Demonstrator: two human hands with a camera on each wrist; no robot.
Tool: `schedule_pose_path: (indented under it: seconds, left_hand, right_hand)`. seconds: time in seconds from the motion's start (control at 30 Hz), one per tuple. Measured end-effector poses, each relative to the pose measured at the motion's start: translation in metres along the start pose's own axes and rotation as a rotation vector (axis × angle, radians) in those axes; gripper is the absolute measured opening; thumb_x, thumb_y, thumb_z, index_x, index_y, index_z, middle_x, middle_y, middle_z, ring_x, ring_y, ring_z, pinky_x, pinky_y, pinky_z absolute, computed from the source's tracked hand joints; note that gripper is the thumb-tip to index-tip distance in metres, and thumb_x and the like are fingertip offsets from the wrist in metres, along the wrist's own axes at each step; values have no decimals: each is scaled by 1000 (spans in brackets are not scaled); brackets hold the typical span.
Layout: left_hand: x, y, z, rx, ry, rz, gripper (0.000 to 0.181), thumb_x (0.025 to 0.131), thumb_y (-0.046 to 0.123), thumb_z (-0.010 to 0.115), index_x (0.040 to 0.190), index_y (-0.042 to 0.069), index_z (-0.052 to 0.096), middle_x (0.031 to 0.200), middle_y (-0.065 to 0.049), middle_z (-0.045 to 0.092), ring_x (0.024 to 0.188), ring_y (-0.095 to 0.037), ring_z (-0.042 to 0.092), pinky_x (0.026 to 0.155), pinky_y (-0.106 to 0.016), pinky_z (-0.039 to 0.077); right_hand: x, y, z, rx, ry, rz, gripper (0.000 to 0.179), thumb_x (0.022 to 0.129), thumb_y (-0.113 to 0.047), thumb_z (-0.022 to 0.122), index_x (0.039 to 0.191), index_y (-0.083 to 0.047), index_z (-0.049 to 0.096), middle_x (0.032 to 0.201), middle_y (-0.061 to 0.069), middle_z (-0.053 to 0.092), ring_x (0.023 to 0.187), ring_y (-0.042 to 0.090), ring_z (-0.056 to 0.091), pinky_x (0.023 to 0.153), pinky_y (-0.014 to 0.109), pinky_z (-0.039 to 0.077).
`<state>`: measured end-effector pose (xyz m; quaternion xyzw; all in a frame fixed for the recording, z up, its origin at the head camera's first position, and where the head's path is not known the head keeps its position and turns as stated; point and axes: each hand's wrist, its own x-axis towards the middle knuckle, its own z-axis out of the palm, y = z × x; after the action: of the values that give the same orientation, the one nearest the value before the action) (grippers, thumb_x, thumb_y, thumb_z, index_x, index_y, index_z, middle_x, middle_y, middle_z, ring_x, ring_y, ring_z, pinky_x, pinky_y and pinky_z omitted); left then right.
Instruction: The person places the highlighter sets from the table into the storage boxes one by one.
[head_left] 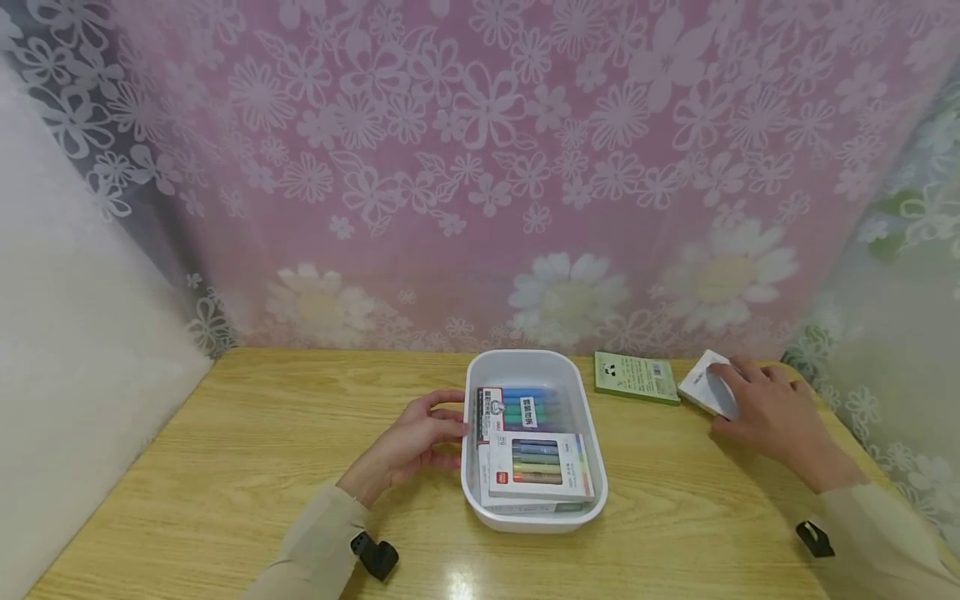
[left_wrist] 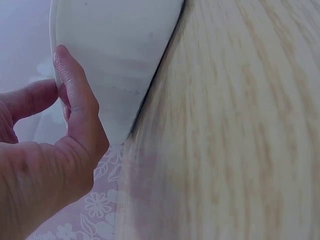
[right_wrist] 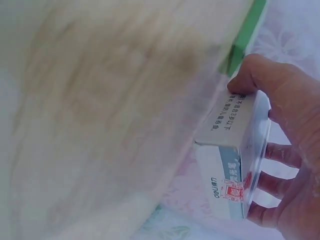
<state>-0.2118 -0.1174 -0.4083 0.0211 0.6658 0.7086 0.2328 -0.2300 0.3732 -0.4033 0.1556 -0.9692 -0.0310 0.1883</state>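
A white plastic basket point(head_left: 532, 523) holds several flat packs of coloured pens. My left hand point(head_left: 408, 437) is at the left side of this basket. In the left wrist view the bent fingers lie against its outer wall, and the thumb meets the rim. At the right, my right hand point(head_left: 780, 417) grips a small white highlighter box point(head_left: 705, 387) with fingers and thumb on opposite sides. Printed text and a red mark show on this highlighter box point(right_wrist: 220, 170) in the right wrist view. Just left of it lies a flat green box point(head_left: 633, 377) with a panda picture.
Inside the basket, a pack with pastel pens point(head_left: 540, 461) overlaps a pack with blue and green pens point(head_left: 528, 407). The wooden table point(head_left: 300, 433) ends at a pink flowered curtain point(head_left: 420, 208). Pale curtains hang at both sides.
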Motion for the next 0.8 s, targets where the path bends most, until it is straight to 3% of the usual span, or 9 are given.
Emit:
schedule_pose_path:
  seconds: [0.17, 0.4, 0.8]
  left_hand:
    - [-1, 0, 1, 6, 3, 1, 58, 97, 7, 62, 150, 6, 39, 131, -21, 58, 98, -20, 67, 67, -31, 63]
    - [0, 2, 1, 9, 1, -4, 57, 97, 6, 61, 150, 6, 39, 134, -23, 59, 101, -22, 67, 68, -32, 63]
    - [-1, 2, 1, 15, 3, 5, 57, 97, 5, 60, 150, 4, 39, 136, -25, 59, 101, -22, 68, 65, -29, 62]
  right_hand:
    - [-1, -8, -6, -6, 63, -15, 73, 72, -38, 87, 134, -12, 56, 137, 24, 54, 106, 54, 54, 72, 72, 46]
    - [7, -31, -24, 71, 72, -55, 69, 74, -33, 84, 135, -14, 57, 140, 23, 55, 113, 51, 53, 69, 67, 45]
    - [27, -84, -52, 156, 187, -244, 69, 70, -25, 87, 134, -16, 62, 141, 20, 59, 113, 47, 60, 79, 64, 51]
